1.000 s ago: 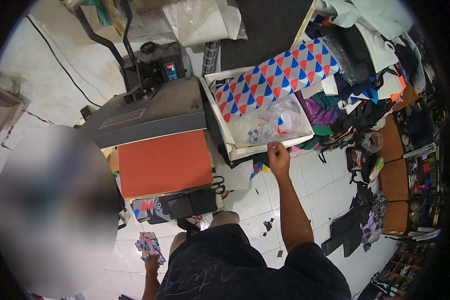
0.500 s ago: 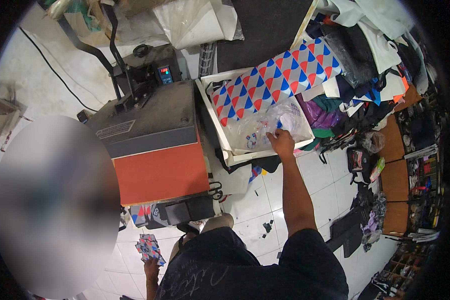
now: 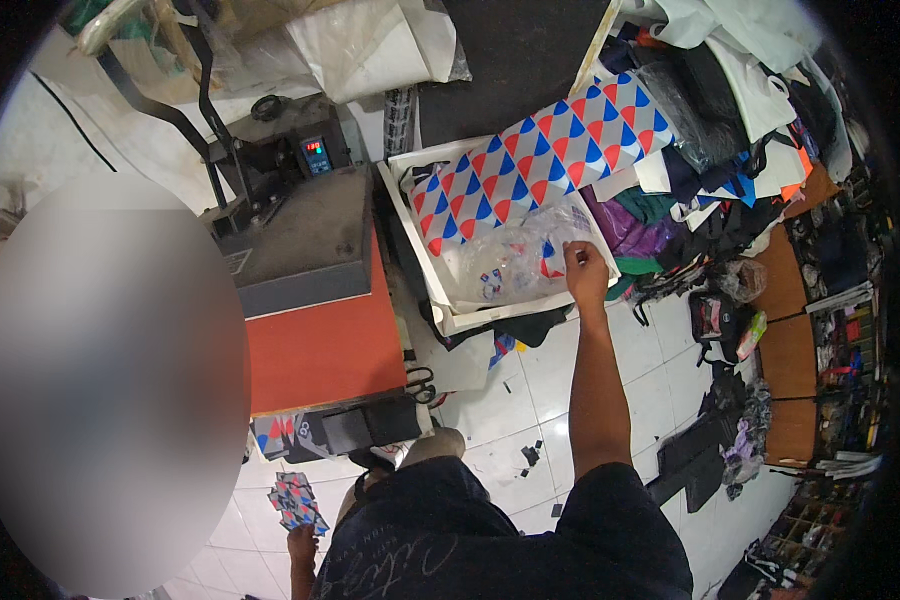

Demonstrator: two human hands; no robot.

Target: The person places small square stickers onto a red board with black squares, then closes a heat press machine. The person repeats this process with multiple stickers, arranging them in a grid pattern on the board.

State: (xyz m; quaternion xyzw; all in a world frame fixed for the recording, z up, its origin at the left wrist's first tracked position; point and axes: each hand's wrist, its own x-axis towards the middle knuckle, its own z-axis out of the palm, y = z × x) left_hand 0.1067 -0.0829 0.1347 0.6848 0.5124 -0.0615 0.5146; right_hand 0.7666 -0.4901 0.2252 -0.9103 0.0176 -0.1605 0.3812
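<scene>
So, head view: the right hand (image 3: 584, 270) reaches out to about 1 o'clock, its grip pinching the edge of a clear plastic bag (image 3: 520, 262) lying in a white tray (image 3: 440, 318). The left hand (image 3: 301, 543), down at 7 o'clock, clutches a stack of red-and-blue patterned pieces (image 3: 295, 500). An orange heat press (image 3: 315, 345) sits at 10 o'clock.

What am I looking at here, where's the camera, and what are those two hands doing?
The camera sits on a person's head and looks straight down, so the round picture bends at its edges. Their right hand reaches into a white tray and touches a clear plastic bag beside cloth printed with red and blue triangles. Their left hand, low by the body, holds a small stack of similarly patterned pieces. The machine with the orange pad looks like a heat press.
</scene>
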